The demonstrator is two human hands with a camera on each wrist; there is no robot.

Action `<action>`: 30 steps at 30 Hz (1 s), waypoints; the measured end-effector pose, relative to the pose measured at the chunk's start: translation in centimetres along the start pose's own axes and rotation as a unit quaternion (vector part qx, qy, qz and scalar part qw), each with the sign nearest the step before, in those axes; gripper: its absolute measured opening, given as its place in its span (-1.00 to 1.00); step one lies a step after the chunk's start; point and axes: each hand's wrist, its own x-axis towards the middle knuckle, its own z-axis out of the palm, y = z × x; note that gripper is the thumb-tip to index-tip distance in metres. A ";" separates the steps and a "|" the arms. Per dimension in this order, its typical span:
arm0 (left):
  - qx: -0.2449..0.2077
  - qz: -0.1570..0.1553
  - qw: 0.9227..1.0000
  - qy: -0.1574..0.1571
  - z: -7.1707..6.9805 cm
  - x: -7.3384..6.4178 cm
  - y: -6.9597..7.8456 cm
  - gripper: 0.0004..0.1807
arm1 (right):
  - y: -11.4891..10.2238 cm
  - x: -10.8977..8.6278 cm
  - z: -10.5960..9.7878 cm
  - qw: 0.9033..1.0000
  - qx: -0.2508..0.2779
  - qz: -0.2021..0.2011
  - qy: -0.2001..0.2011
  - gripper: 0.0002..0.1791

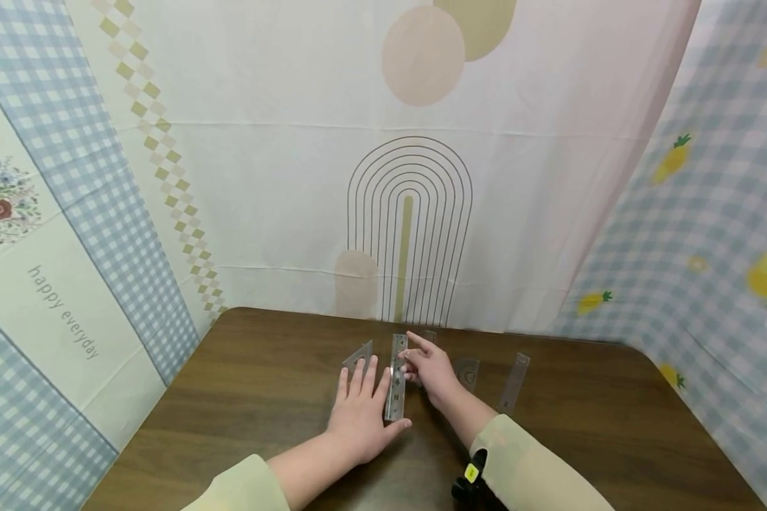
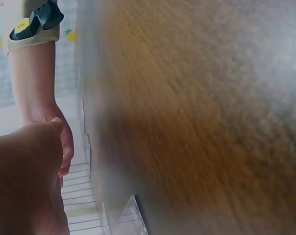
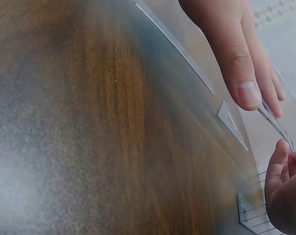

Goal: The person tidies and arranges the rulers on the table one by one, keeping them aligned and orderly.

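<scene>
Spreading left hand (image 1: 361,411), straight-fingered, against clear plastic ruler (image 1: 396,387) | apparently pinching its far end with right hand (image 1: 433,372) | lying between both, over brown wood-grain desk (image 1: 262,383) | risking skewing through uneven pressure, or nudging clear triangular set square (image 1: 361,351)

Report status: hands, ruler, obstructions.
Left hand spread beside clear ruler. Right hand fingers curled at its far half. Ruler between both hands. Clear triangle just beyond left hand, possible obstruction.

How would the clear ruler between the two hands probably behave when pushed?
The clear ruler looks thin, so it is probably light. Its straight edges suggest stiffness. Being flat, it would likely slide rather than roll.
</scene>
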 end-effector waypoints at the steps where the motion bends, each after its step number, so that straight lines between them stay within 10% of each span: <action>1: -0.002 -0.001 1.000 0.000 0.0 -0.1 0.0 0.04 | 0.0 -0.1 0.0 1.000 0.001 -0.001 -0.002 -0.46; 30: -0.009 0.005 1.000 -0.023 -0.5 -5.1 -1.1 0.08 | 2.3 -3.6 2.3 0.996 -0.006 0.027 -0.081 -0.43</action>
